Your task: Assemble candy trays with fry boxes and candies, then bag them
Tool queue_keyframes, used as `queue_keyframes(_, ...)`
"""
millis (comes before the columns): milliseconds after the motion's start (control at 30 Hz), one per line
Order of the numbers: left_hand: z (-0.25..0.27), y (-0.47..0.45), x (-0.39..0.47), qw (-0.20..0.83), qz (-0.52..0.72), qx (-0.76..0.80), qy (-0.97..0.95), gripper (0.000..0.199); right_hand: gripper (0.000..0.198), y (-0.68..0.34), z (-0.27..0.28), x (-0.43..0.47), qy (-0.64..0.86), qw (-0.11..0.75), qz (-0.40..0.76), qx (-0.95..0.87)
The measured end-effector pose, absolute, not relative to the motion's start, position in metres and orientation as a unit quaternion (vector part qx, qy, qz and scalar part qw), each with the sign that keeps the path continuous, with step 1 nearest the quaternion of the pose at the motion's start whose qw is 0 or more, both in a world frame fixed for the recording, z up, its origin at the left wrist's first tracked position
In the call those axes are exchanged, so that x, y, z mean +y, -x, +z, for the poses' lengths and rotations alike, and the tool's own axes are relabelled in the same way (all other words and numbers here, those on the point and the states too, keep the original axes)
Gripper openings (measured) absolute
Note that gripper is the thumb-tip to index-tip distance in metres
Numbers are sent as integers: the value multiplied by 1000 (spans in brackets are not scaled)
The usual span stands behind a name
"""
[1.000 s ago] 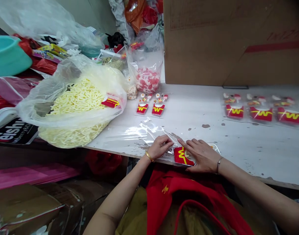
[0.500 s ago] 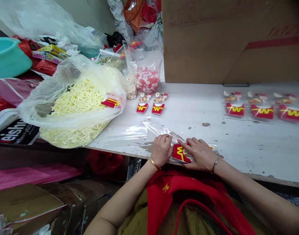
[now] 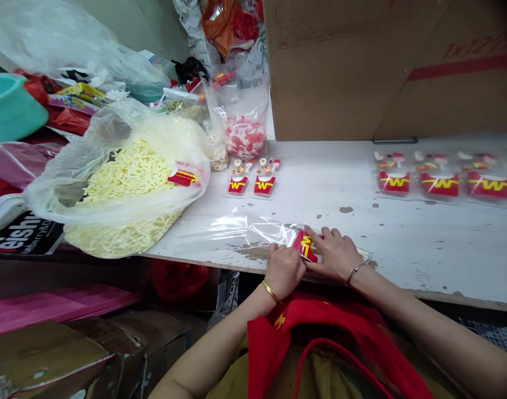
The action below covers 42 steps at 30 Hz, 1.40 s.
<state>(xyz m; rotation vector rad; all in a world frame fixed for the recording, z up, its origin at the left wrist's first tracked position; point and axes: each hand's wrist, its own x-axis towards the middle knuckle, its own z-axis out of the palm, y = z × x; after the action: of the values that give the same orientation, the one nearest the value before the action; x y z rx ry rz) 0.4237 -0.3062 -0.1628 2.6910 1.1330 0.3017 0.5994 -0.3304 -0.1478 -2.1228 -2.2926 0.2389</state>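
At the table's front edge lies a clear plastic packet with a red fries-box piece (image 3: pixel 306 246) marked with a yellow W, turned sideways. My right hand (image 3: pixel 338 255) rests flat across it, fingers spread, covering its right part. Against the packet's near left corner, my left hand (image 3: pixel 284 270) is closed with curled fingers that seem to pinch the clear film; the fingertips are partly hidden. Clear plastic film (image 3: pixel 264 230) stretches leftward from the packet over the tabletop.
Two similar packets (image 3: pixel 264 185) lie farther back, and three more (image 3: pixel 394 182) at the right. An open bag of pale yellow sticks (image 3: pixel 128 172) stands left, beside a bag of pink-and-white pieces (image 3: pixel 245 136). A large cardboard box (image 3: pixel 340 72) blocks the back right.
My left hand has moved from the packet's left side down to its near edge. The packet has tilted a little, and my right hand stays on it. The whole view has shifted slightly.
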Motion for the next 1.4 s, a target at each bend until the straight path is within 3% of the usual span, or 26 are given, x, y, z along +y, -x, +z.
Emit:
queue_keyframes(167,-139,-448,-284,145,48,262,-953,13,89,-627,-153,-334,603,27,72,-794)
queue_keyframes(367,-133,-464,-213,188,-15,126,-974,44,112,-650,-164,-355,654,128,6,-745)
queue_keyframes(533,-138,-464,-192,263,-36,71,-962,21,82,-665,-192,-393,801,279,1,-530)
queue_keyframes(633,-141,-461,-192,327,-56,68,-941,12,55,-667,-202,-408,804,339,54,-486)
queue_keyframes(733,-146,-461,-197,344,-44,80,-934,10,45,-660,-202,-410,788,371,106,-480)
queue_keyframes(967,-132,-457,-202,339,-1,101,-935,14,40,-654,-199,-397,777,350,82,-517)
queue_keyframes(1200,-129,-435,-195,292,-41,76,-952,45,41,-653,-205,-398,779,308,32,-546)
queue_keyframes(1400,-132,-433,-192,287,-54,74,-953,25,35,-651,-201,-396,786,297,11,-542)
